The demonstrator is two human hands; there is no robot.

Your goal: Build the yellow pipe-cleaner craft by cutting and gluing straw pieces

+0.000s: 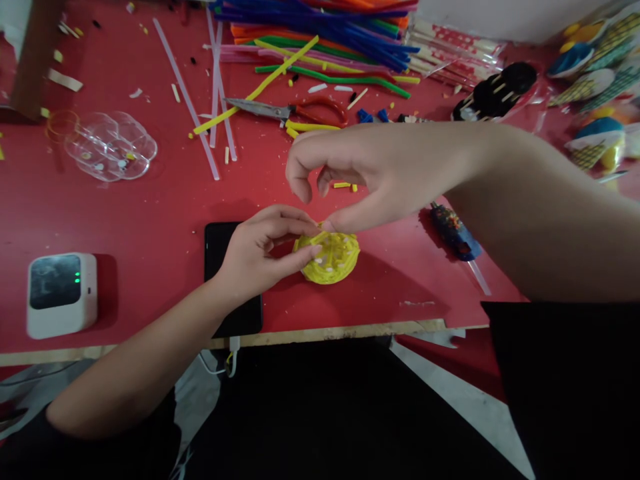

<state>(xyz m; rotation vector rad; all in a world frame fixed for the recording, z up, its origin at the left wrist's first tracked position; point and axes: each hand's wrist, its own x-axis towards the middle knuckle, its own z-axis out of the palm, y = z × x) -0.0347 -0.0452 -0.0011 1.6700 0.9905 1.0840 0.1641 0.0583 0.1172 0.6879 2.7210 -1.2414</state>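
Observation:
A round yellow piece, coiled like a shallow basket with small pale bits on top, sits near the table's front edge. My left hand pinches its left rim between thumb and fingers. Above it arches my right hand, its fingers curled but apart; nothing shows between them. The right thumb's tip is at the piece's back rim, close to the left fingertips. A black phone-like slab lies under my left hand and wrist. Short yellow offcuts lie behind the piece, partly below my right hand.
Red-handled pliers, translucent glue sticks and coloured pipe cleaners lie at the back. A clear flower-shaped tray and white device stand left. A blue glue gun lies right, near my forearm.

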